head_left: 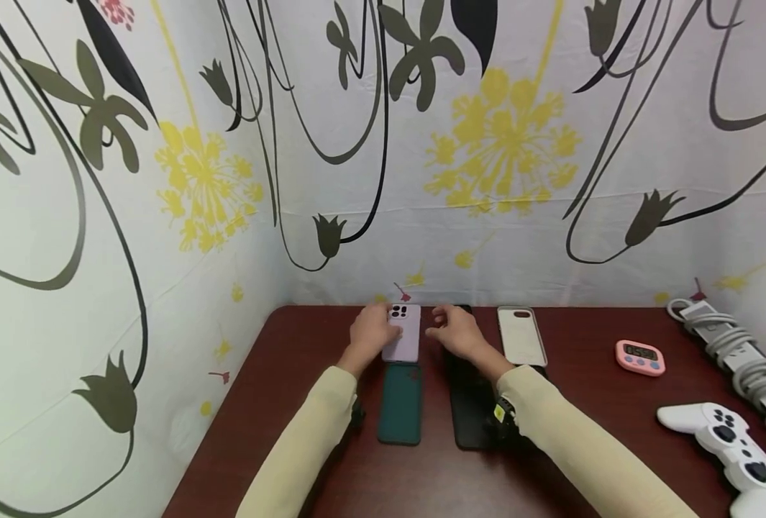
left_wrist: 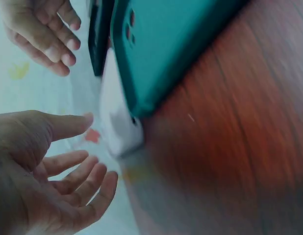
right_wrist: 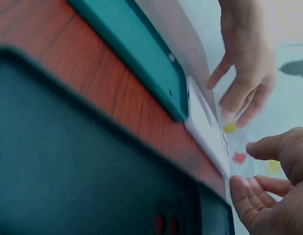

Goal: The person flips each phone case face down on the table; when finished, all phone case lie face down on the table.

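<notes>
on my feed, i have a gap between the right hand [head_left: 462, 333] and the lilac phone [head_left: 408, 342]; the left hand [head_left: 368, 332] takes up the phone's other side. the teal case [head_left: 400, 410] blocks its near end. i could pass along the bare table [head_left: 436, 417] between that and the black case [head_left: 470, 414], or between the white case [head_left: 521, 342] and pink timer [head_left: 640, 358]. the patterned backdrop [head_left: 350, 284] limits me behind; the controller [head_left: 739, 450] and power strip [head_left: 735, 344] crowd the right.
</notes>
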`<action>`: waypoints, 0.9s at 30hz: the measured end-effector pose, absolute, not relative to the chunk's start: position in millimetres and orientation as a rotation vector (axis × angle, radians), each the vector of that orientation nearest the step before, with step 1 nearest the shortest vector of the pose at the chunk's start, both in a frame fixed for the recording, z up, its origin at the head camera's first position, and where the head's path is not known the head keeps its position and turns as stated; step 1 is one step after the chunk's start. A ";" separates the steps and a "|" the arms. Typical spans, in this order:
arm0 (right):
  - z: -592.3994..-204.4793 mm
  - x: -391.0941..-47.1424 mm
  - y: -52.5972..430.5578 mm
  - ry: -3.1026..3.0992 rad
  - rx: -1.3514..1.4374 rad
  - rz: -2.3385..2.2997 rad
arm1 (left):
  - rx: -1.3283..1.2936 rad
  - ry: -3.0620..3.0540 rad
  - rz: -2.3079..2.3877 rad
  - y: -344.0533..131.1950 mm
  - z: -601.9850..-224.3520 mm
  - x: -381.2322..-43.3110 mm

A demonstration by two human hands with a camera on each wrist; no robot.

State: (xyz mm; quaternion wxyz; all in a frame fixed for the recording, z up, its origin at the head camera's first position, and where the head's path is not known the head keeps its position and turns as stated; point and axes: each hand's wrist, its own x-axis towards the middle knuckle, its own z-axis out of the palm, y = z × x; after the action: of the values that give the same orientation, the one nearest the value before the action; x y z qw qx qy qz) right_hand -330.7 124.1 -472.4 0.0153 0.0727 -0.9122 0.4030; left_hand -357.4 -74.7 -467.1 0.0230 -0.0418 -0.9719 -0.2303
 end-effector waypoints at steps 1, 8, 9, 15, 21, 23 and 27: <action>-472.2 -330.5 128.6 -2.823 0.219 1.250 | -0.172 -2.987 -0.718 -71.6 -466.0 -356.9; -480.4 -331.2 156.1 -2.739 0.107 1.259 | -0.380 -2.919 -0.998 -45.5 -461.5 -352.9; -481.8 -331.3 159.2 -2.730 0.097 1.266 | -0.394 -2.922 -1.047 -41.9 -461.5 -352.7; -485.9 -331.1 176.1 -2.717 0.087 1.232 | -0.422 -2.996 -1.228 -19.3 -461.2 -350.5; -490.7 -327.3 186.4 -2.778 0.095 1.095 | -0.417 -3.071 -1.316 0.3 -467.2 -350.1; -492.7 -325.5 187.9 -2.805 0.093 1.052 | -0.380 -3.120 -1.249 6.5 -470.7 -351.1; -495.1 -322.8 189.3 -2.855 0.086 0.986 | -0.317 -3.184 -1.067 17.7 -474.2 -351.3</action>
State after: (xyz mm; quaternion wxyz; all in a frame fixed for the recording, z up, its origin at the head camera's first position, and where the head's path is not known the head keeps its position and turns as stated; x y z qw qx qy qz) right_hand -322.8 189.3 -495.1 0.0597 0.0284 -0.9432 0.3256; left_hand -351.3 17.7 -474.2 -0.1155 -0.0934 -0.9377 -0.3142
